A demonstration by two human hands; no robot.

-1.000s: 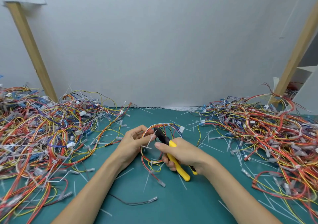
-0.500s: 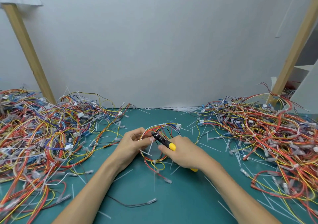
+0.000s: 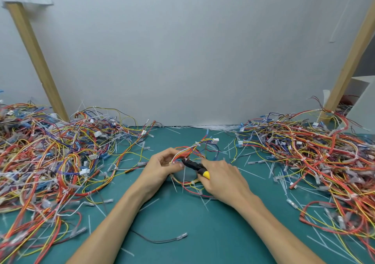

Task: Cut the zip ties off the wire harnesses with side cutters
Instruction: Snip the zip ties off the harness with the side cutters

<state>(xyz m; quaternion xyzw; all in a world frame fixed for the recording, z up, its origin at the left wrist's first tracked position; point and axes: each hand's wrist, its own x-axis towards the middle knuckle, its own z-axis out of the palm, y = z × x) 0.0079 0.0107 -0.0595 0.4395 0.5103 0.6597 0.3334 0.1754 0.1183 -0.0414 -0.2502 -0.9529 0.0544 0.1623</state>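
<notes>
A small wire harness (image 3: 194, 149) of red, yellow and blue wires with white zip ties lies looped on the green mat in the middle. My left hand (image 3: 160, 167) pinches its left side between thumb and fingers. My right hand (image 3: 223, 179) grips the side cutters (image 3: 194, 166), which have yellow handles and a black head. The black jaws point left and sit on the wires right beside my left thumb. Most of the handles are hidden inside my right palm.
A big heap of tied harnesses (image 3: 46, 162) covers the left of the green mat (image 3: 182, 233), another heap (image 3: 316, 162) covers the right. Cut white zip tie pieces (image 3: 253, 174) lie scattered. A loose dark wire (image 3: 162, 240) lies near me. Wooden struts (image 3: 34, 50) lean on the backdrop.
My right hand rolled over, hiding the yellow handles, and brought the cutter jaws left onto the wires at my left thumb. The left hand kept its hold on the harness.
</notes>
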